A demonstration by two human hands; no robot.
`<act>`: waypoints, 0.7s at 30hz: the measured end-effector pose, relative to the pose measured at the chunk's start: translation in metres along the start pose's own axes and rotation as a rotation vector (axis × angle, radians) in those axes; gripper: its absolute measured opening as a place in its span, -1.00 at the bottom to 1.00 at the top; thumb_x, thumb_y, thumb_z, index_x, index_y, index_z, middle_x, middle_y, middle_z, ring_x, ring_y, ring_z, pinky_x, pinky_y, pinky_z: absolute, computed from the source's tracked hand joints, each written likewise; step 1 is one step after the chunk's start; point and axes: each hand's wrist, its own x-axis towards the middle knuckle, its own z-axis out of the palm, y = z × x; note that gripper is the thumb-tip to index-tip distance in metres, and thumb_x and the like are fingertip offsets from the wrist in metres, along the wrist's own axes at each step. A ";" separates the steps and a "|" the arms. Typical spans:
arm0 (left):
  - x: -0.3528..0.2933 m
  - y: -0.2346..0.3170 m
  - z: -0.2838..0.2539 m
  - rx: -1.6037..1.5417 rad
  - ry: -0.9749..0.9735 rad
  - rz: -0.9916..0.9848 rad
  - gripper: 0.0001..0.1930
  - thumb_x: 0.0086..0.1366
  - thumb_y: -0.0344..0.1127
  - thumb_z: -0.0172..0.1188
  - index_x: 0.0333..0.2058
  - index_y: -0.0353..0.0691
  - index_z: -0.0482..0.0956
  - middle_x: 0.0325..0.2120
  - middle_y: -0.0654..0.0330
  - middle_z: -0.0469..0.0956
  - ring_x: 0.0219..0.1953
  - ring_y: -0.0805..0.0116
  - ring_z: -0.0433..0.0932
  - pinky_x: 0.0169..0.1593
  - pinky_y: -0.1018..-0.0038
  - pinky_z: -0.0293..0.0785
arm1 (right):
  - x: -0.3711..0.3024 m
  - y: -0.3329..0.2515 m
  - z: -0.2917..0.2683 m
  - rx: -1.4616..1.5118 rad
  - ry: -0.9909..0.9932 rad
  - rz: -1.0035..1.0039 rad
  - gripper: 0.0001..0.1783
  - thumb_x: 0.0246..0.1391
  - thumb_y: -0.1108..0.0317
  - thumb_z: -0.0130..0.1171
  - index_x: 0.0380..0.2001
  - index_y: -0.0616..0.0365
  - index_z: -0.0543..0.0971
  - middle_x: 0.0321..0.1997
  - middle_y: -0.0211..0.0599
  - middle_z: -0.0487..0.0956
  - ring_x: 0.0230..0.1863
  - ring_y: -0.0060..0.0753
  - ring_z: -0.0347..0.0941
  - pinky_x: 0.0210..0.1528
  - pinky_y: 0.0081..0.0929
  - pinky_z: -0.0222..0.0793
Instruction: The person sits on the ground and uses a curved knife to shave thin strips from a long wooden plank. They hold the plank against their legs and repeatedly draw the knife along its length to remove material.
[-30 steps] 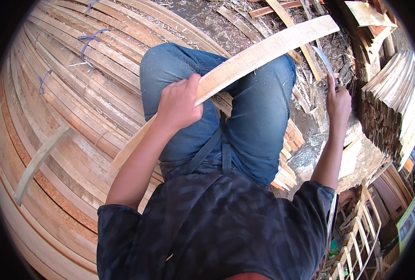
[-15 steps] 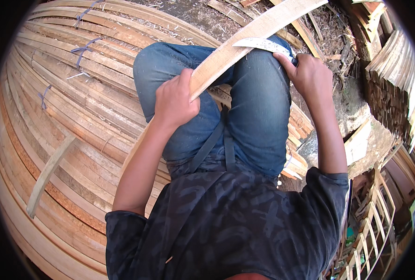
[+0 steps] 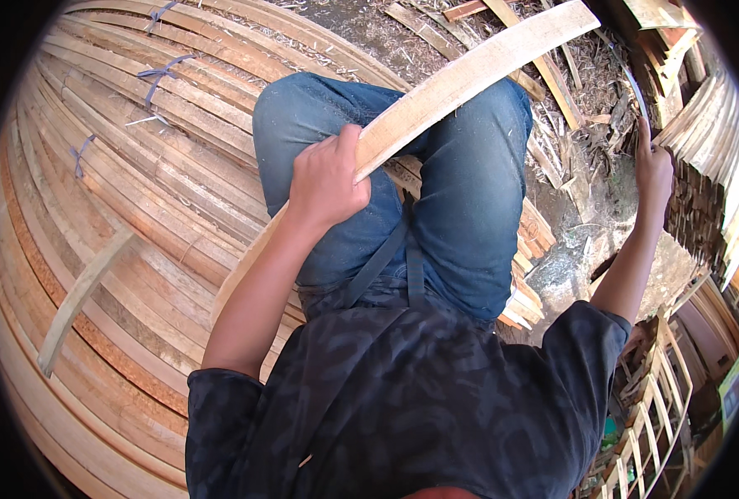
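Observation:
A long, pale wooden slat [image 3: 469, 75] slants across my thighs, its far end rising past my right knee. My left hand [image 3: 330, 179] is closed around it over my left thigh, and the rest of the slat runs back beneath my left forearm. Out to the right, well apart from the slat, my right hand [image 3: 655, 170] is closed on a knife whose thin blade [image 3: 636, 93] points away from me. The handle is mostly hidden in the fist.
Bundles of long slats [image 3: 137, 274], bound with purple ties [image 3: 160, 73], spread across the left. A stack of thin wood pieces [image 3: 714, 158] stands at far right, above a wooden lattice frame [image 3: 652, 416]. Shavings and loose strips [image 3: 544, 71] litter the ground ahead.
My right hand has swung outward to the right with the knife, taking the blade off the slat. My left hand still grips the slat in nearly the same spot.

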 end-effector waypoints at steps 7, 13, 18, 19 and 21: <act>-0.001 0.003 -0.004 -0.008 -0.040 0.023 -0.56 -0.07 -0.43 0.15 -0.12 -0.25 0.38 -0.40 -0.06 0.56 -0.29 -0.13 0.56 -0.19 0.11 0.45 | -0.123 -0.108 0.003 0.199 -0.029 -0.395 -0.13 0.11 -0.43 0.01 -0.61 0.33 0.63 -0.65 0.03 0.55 -0.51 0.10 0.56 -0.36 -0.12 0.46; -0.004 0.000 -0.006 -0.025 -0.045 0.074 -0.55 -0.08 -0.43 0.15 -0.11 -0.25 0.37 -0.41 -0.06 0.56 -0.28 -0.13 0.56 -0.18 0.12 0.44 | -0.102 -0.113 0.004 0.046 0.061 -0.512 -0.07 0.07 -0.51 -0.04 -0.71 0.28 0.58 -0.70 0.00 0.53 -0.61 0.00 0.55 -0.52 -0.18 0.45; -0.001 0.004 -0.006 -0.029 -0.032 0.075 -0.55 -0.09 -0.43 0.14 -0.12 -0.25 0.38 -0.42 -0.05 0.55 -0.29 -0.12 0.55 -0.18 0.12 0.43 | -0.068 -0.099 0.011 -0.035 0.235 -0.521 -0.04 0.06 -0.56 -0.11 -0.59 0.29 0.61 -0.56 0.12 0.59 -0.46 0.10 0.60 -0.39 -0.16 0.52; 0.000 0.004 -0.006 -0.026 -0.038 0.067 -0.55 -0.09 -0.43 0.14 -0.12 -0.24 0.38 -0.42 -0.05 0.55 -0.30 -0.12 0.55 -0.18 0.12 0.43 | -0.052 -0.094 0.006 0.011 0.123 -0.336 -0.03 0.08 -0.56 -0.14 -0.55 0.30 0.62 -0.47 0.17 0.61 -0.36 0.14 0.61 -0.30 -0.10 0.52; -0.002 0.004 -0.007 -0.027 -0.042 0.057 -0.55 -0.09 -0.43 0.14 -0.12 -0.24 0.38 -0.43 -0.04 0.55 -0.30 -0.11 0.55 -0.18 0.12 0.43 | -0.010 -0.053 -0.005 0.016 0.083 -0.110 0.00 0.07 -0.58 -0.18 -0.41 0.31 0.67 -0.31 0.19 0.64 -0.21 0.16 0.60 -0.15 -0.04 0.49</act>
